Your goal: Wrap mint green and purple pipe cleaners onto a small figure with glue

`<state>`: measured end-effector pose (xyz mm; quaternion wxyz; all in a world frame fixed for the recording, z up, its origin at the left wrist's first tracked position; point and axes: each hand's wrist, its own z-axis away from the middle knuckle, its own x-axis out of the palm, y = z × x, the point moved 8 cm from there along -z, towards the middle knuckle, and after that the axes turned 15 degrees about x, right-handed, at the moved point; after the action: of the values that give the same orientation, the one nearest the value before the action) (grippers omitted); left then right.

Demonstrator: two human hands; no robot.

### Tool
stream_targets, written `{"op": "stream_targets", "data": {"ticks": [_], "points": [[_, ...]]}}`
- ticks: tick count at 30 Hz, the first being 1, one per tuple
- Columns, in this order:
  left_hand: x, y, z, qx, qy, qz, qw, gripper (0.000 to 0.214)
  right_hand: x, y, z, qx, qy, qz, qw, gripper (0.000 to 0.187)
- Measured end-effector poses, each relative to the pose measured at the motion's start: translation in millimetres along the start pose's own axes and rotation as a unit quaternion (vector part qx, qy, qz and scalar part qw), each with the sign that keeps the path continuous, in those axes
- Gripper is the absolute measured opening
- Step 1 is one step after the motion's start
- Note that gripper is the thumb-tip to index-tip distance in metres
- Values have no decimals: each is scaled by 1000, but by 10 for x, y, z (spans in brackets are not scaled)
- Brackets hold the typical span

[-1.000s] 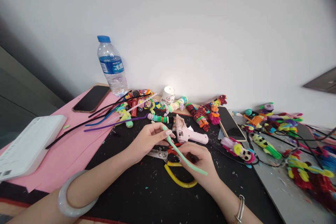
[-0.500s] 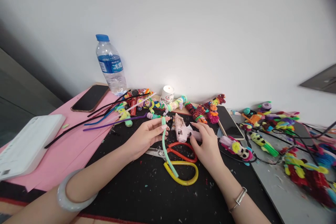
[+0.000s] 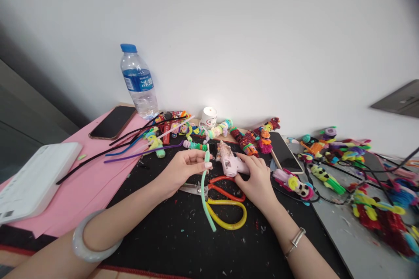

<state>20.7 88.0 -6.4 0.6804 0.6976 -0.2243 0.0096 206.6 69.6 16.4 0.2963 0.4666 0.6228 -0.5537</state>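
Note:
My left hand (image 3: 183, 171) pinches the top of a mint-green pipe cleaner (image 3: 205, 196), which hangs down over the scissors (image 3: 220, 202) with red and yellow handles lying on the black mat (image 3: 183, 244). My right hand (image 3: 258, 179) is wrapped over the handle of a pink hot glue gun (image 3: 229, 160) that rests on the mat just right of my left hand. The glue gun's nozzle points left toward the pipe cleaner's top end.
A water bottle (image 3: 139, 82), a phone (image 3: 113, 122) and loose pipe cleaners (image 3: 131, 146) lie on pink paper (image 3: 81, 187) at left, beside a white box (image 3: 31, 181). Colourful pipe-cleaner figures (image 3: 248, 139) line the wall and fill the right side. A second phone (image 3: 285, 152) lies right of the glue gun.
My right hand let go of the green pipe cleaner's lower end and moved up onto the glue gun. The pipe cleaner swung down to hang from my left hand.

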Motion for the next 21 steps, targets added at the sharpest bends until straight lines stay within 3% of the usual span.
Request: {"op": "stream_targets", "data": {"ticks": [21], "points": [[5,-37,-2,-19,-13,40,999,23,-160,67,-6,10,16,-210,978,29]]}}
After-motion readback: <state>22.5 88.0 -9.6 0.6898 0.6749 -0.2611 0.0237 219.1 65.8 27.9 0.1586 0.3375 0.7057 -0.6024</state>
